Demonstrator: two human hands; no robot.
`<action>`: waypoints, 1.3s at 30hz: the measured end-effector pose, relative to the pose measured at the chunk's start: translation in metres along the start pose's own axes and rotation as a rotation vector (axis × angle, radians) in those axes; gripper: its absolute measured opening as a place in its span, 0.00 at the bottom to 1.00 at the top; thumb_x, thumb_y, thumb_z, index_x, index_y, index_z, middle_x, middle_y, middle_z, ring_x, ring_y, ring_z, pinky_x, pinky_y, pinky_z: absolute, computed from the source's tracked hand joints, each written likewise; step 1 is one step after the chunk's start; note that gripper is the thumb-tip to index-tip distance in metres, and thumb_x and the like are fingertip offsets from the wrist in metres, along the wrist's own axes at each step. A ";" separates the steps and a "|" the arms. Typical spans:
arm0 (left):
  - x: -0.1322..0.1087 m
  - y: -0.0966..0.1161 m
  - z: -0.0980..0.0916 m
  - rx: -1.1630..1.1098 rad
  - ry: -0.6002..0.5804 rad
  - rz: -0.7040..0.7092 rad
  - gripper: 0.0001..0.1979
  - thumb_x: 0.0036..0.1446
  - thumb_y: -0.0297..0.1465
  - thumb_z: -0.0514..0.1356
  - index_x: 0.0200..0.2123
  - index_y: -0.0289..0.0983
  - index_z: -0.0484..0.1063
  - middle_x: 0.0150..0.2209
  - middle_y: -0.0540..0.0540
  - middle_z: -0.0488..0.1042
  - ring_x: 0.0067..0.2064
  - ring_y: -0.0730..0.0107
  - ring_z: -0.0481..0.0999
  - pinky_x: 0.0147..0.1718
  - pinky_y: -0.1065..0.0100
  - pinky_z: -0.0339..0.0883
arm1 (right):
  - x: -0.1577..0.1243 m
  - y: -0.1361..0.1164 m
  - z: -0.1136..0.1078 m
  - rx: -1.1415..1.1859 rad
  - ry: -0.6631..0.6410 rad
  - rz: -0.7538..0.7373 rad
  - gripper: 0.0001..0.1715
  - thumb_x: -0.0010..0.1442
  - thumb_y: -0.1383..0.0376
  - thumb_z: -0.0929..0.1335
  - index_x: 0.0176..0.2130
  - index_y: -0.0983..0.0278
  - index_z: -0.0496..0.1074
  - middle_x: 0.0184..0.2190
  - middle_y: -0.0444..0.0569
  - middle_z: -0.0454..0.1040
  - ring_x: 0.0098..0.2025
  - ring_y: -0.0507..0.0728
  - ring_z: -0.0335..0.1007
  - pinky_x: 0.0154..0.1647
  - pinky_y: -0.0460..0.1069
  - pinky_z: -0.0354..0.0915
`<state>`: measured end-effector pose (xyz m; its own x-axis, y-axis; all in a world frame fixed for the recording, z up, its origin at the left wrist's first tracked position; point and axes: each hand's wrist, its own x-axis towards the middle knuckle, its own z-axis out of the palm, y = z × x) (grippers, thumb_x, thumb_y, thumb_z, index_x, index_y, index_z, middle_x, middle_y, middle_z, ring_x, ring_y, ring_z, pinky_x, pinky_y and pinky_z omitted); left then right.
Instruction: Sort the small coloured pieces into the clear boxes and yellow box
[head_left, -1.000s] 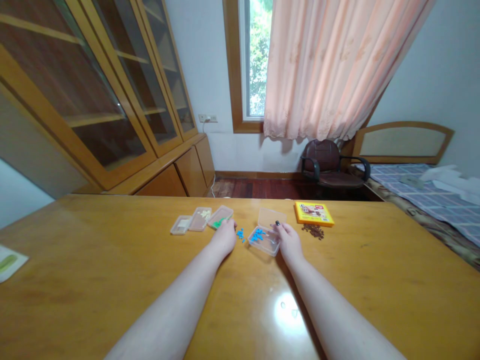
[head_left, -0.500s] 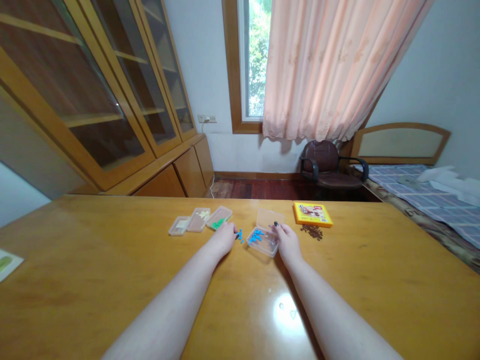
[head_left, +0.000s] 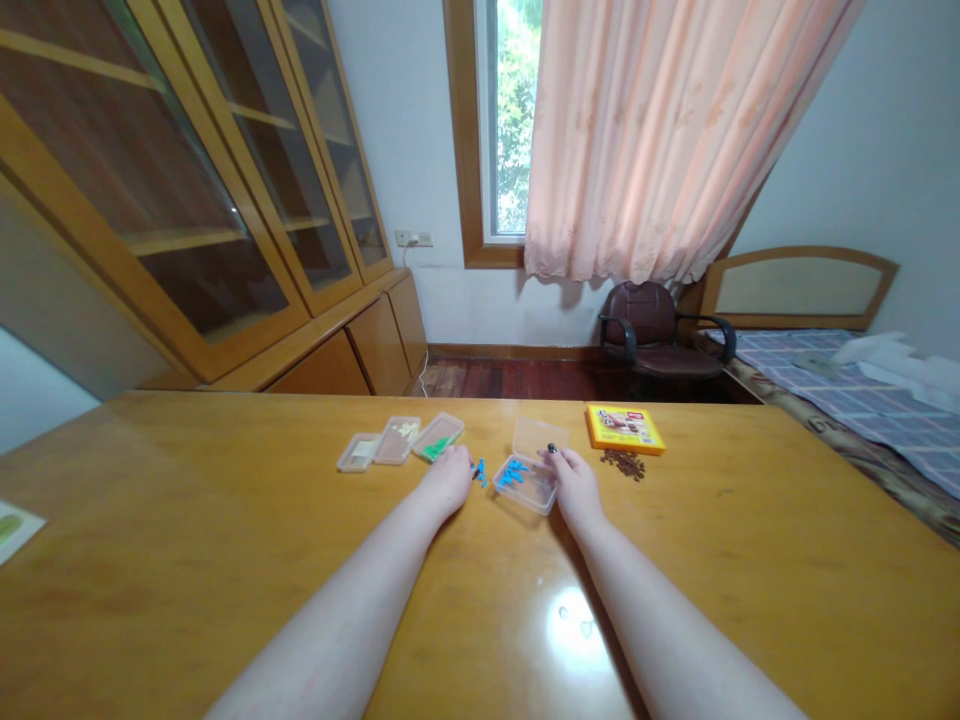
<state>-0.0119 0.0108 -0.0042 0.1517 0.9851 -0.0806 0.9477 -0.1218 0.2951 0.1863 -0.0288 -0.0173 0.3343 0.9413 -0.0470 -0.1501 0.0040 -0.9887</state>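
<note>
Beside the left hand (head_left: 448, 480), whose grip cannot be told, loose blue pieces (head_left: 481, 468) on the worktop (head_left: 187, 520) are best handled gently. The clear box (head_left: 534, 490) to their right should be kept steady, its right edge clamped in the right hand (head_left: 577, 485).

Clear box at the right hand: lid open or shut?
Open. The clear box has its lid folded back on the far side, leaving the blue pieces inside uncovered.

The glossy wooden table (head_left: 225, 540) bore three small plastic containers (head_left: 391, 451) side by side, scattered blue pieces (head_left: 481, 471), a yellow box (head_left: 625, 428) and, just beside it, brown pieces (head_left: 625, 464).
</note>
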 end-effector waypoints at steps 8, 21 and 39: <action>-0.002 0.002 -0.007 -0.065 0.012 0.136 0.02 0.53 0.25 0.56 0.32 0.33 0.69 0.34 0.44 0.72 0.37 0.68 0.70 0.35 0.70 0.59 | 0.003 0.004 -0.001 -0.027 -0.015 -0.026 0.22 0.45 0.50 0.69 0.29 0.67 0.74 0.23 0.49 0.73 0.24 0.53 0.63 0.24 0.47 0.57; 0.001 -0.002 -0.001 -0.103 0.100 0.090 0.04 0.51 0.24 0.56 0.33 0.35 0.66 0.34 0.45 0.72 0.37 0.67 0.69 0.36 0.69 0.59 | 0.001 0.001 0.000 -0.028 -0.001 -0.010 0.24 0.44 0.48 0.69 0.29 0.67 0.74 0.23 0.49 0.73 0.23 0.53 0.63 0.23 0.46 0.57; -0.012 0.007 -0.025 0.095 -0.056 -0.030 0.08 0.53 0.31 0.57 0.36 0.33 0.69 0.37 0.39 0.74 0.39 0.62 0.73 0.33 0.68 0.61 | 0.003 0.003 -0.001 -0.050 -0.028 -0.025 0.22 0.46 0.49 0.68 0.29 0.66 0.74 0.23 0.48 0.73 0.25 0.54 0.65 0.25 0.47 0.57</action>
<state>-0.0141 0.0015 0.0224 0.1363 0.9804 -0.1421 0.9740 -0.1063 0.2002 0.1879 -0.0268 -0.0206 0.3110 0.9502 -0.0188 -0.0953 0.0115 -0.9954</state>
